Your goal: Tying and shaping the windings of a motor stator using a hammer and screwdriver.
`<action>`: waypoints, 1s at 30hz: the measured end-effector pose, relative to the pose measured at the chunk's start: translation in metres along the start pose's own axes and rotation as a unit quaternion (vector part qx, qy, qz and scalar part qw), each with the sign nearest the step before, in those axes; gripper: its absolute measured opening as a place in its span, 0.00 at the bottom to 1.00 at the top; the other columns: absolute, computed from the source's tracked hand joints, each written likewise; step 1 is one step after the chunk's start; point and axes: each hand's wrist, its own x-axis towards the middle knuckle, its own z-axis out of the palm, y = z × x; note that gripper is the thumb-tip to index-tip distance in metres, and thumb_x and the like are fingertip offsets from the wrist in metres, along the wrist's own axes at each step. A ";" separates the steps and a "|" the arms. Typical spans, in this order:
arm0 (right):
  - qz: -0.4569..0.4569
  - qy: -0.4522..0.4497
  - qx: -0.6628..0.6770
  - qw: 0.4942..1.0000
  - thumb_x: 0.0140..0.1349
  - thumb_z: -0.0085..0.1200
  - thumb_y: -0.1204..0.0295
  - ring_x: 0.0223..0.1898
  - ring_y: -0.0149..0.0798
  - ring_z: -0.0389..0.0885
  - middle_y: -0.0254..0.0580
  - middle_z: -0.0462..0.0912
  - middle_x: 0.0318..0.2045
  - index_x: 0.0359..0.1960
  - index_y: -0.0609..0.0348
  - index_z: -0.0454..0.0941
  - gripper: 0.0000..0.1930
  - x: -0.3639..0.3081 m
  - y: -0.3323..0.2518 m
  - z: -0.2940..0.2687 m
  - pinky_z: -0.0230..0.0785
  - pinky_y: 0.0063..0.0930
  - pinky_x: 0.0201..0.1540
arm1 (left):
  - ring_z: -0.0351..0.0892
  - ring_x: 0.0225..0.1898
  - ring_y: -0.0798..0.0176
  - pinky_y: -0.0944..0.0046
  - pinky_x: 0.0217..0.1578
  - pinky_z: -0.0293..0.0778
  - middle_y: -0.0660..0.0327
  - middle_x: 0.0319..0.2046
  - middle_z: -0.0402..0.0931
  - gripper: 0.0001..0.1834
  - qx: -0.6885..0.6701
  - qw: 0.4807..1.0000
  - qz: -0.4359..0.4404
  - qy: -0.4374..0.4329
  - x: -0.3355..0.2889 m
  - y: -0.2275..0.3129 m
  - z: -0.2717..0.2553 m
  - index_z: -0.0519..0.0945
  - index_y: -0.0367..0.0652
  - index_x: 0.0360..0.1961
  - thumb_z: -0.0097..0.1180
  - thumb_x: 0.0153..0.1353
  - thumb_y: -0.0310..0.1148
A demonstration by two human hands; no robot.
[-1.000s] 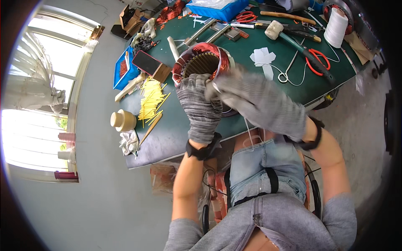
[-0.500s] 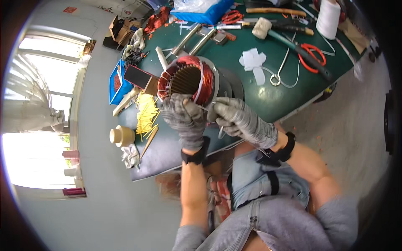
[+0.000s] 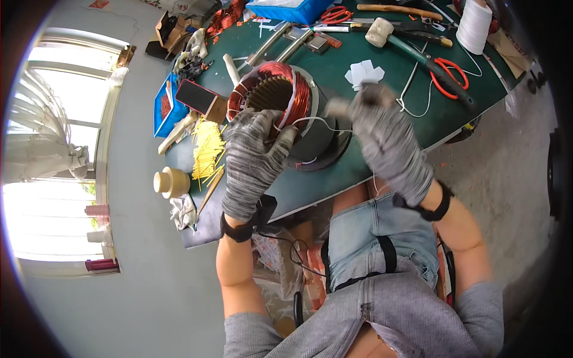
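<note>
A motor stator with red copper windings and white lacing lies tilted on the green table, its open bore facing up. My left hand, in a grey knit glove, grips the stator's near rim; its fingers curl over the windings and the thumb stands apart. From beside that thumb a white cord loops right toward my right hand. The right hand, gloved too, is raised off the stator beside a thin metal rod tool. Its fingers are blurred, and whether they hold the tool or cord cannot be told.
Rightward lie a mallet, red-handled scissors, white paper pieces and a white thread spool. Leftward are yellow sticks, a cream tape roll, a dark box and a blue tray.
My right hand has moved away from the left, up and to the right, toward the rod tool. The cord between them now shows as a loop. My left hand has shifted onto the stator's rim.
</note>
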 end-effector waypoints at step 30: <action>-0.013 -0.247 0.060 0.967 0.57 0.46 0.75 0.47 0.47 0.75 0.46 0.75 0.45 0.45 0.60 0.73 0.13 -0.015 -0.024 -0.029 0.70 0.32 0.49 | 0.73 0.46 0.56 0.59 0.46 0.72 0.50 0.45 0.71 0.41 -0.197 0.967 -0.083 0.137 -0.027 -0.012 0.027 0.55 0.40 0.63 0.64 0.50 0.27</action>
